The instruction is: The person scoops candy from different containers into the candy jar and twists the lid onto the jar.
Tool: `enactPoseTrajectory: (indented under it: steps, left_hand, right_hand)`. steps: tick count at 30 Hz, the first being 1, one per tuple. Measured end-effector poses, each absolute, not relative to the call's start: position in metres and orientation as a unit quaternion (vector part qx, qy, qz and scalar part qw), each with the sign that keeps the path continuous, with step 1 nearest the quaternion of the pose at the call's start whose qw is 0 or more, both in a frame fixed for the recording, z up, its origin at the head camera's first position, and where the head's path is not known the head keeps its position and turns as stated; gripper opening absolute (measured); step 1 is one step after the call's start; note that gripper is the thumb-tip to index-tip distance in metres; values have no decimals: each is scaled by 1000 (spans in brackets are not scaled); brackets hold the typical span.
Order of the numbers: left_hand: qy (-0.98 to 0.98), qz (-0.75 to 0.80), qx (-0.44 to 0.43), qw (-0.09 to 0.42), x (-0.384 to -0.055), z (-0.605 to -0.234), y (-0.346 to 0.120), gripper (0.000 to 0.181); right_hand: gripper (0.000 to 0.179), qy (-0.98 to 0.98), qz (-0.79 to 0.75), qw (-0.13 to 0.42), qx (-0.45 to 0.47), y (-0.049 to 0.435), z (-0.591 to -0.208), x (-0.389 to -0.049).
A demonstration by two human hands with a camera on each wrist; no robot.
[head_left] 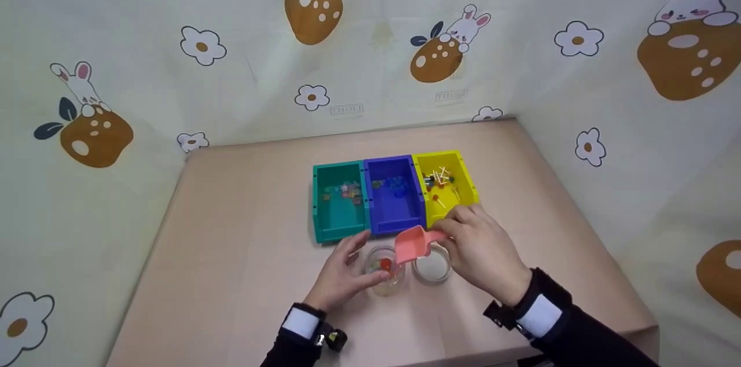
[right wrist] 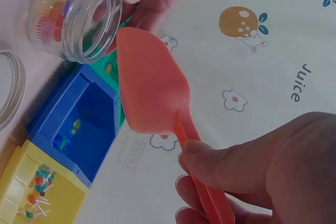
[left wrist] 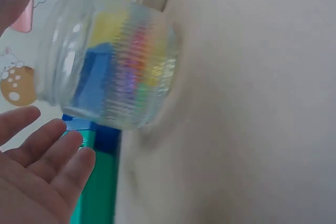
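My right hand [head_left: 483, 248] grips the handle of a coral-pink scoop [head_left: 411, 244], its thumb and fingers curled round it. The scoop's bowl is tilted beside the mouth of a clear ribbed glass jar [right wrist: 73, 22]. Several colourful small pieces lie at the bottom of this jar [left wrist: 113, 66]. Around the jar's near and left sides, my left hand [head_left: 344, 277] is spread with thumb and fingers apart. In the left wrist view its fingers [left wrist: 58, 150] are loosely extended beside the glass. A round lid [head_left: 432, 265] with a pale inside lies right of the jar.
Three joined bins stand behind the jar: a green bin [head_left: 341, 234] with pale translucent pieces, a blue bin [head_left: 396, 223] with blue pieces, and a yellow bin [head_left: 468, 182] holding small white-stick lollipop shapes. A beige cloth [head_left: 243, 251] covers the table; patterned curtains [head_left: 231, 101] surround it.
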State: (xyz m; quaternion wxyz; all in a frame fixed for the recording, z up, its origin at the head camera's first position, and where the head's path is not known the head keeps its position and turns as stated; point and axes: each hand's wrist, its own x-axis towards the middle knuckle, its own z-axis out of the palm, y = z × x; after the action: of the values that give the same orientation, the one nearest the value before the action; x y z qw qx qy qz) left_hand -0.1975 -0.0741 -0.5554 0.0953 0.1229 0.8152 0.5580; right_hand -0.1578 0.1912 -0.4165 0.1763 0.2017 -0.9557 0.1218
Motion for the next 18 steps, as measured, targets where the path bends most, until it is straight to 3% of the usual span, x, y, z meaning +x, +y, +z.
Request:
enactPoseTrajectory:
  steps: [9, 14, 18]
  left_hand:
    - [813, 576, 75, -28, -216, -534, -89, 62]
    - [824, 557, 11, -102, -231, -525, -100, 53]
    - [830, 541, -33, -129, -243, -523, -108, 50]
  right_hand:
    - [16, -952, 144, 195, 186, 195, -407, -162]
    - [18, -954, 157, 196, 164, 199, -400, -166]
    - [19, -950, 171, 214, 151, 203, -394, -171]
